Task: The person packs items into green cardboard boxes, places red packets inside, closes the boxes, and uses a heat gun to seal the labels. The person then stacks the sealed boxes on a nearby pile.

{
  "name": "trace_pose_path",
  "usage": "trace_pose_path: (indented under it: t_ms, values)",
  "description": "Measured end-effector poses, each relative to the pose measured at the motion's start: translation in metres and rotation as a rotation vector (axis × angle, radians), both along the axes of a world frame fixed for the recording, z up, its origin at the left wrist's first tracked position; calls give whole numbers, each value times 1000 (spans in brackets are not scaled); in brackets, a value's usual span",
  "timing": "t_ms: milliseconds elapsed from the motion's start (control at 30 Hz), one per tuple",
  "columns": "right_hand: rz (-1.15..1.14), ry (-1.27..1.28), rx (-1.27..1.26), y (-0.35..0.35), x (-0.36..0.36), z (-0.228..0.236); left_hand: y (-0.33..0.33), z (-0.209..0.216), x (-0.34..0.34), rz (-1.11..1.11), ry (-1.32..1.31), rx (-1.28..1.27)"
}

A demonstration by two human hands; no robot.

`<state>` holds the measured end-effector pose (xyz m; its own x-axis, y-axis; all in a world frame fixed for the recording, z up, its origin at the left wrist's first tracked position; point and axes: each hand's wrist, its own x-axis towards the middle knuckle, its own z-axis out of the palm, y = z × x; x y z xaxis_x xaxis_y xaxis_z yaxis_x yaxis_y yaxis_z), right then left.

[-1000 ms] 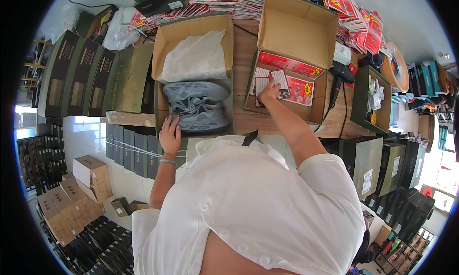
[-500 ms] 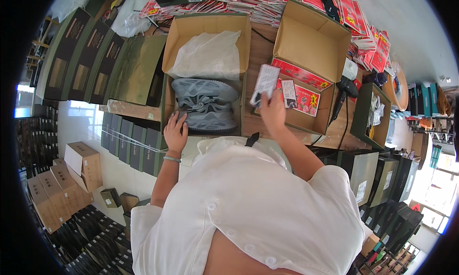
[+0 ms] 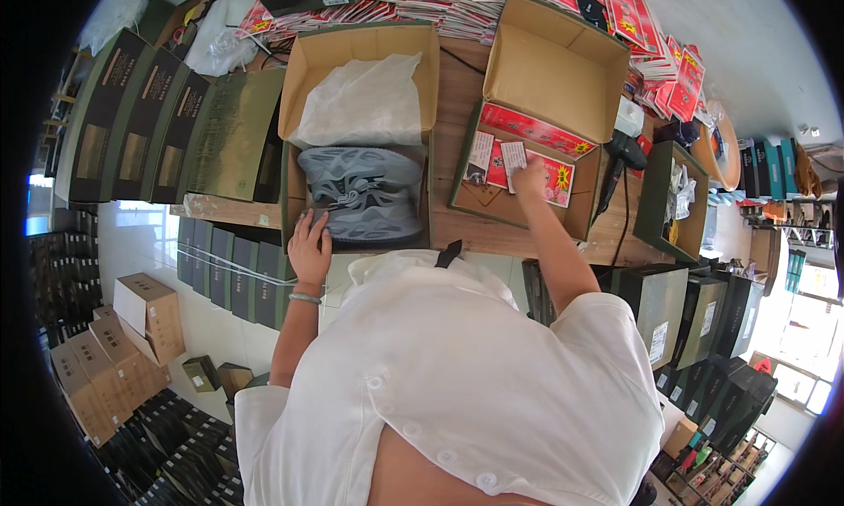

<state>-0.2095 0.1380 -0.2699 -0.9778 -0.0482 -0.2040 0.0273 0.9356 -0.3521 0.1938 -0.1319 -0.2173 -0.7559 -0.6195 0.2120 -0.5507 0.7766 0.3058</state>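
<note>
- The left hand (image 3: 309,245) lies with fingers slightly spread over the near left corner of the open shoe box (image 3: 429,185), fingertips at the near shoe's end; it pinches nothing visible.
- The right hand (image 3: 529,181) is inside the open card box (image 3: 587,191), fingers drawn together at a white printed card (image 3: 513,160); whether they grip it cannot be told.
- The pair of grey shoes (image 3: 362,194) lies side by side in the shoe box, close to its left wall, with a narrow gap along the right wall.
- Both lids lean back from the far edges, leaving the boxes open from above; white paper (image 3: 362,101) lies across the shoe box lid.
- Red cards (image 3: 556,179) line the card box floor and far wall; brown cardboard shows along its right and near sides.
- A strip of wooden tabletop (image 3: 459,93) separates the boxes and runs along the card box's near side. The shoe box reaches about to the table's near edge.
- Right of the card box, a black dryer-like tool (image 3: 624,152) and its cord take up part of the space before a small green box (image 3: 649,198).
</note>
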Motion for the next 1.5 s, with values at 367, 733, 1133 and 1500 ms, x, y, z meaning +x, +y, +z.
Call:
trace_pose_path:
  t_ms: [367,733,1133,1500]
  values:
    - [-1038,-549,-1358,50,-56,-115,3,-1,-4,18,-16,16]
    - [-908,-7,-1317,32,-30,-18,3,-2,-2,31,-30,23]
    - [168,193,-1194,-26,68,193,3,-7,1,48,27,0]
    - [1309,-206,-456,-242,157,77,14,-32,20,235,558,133]
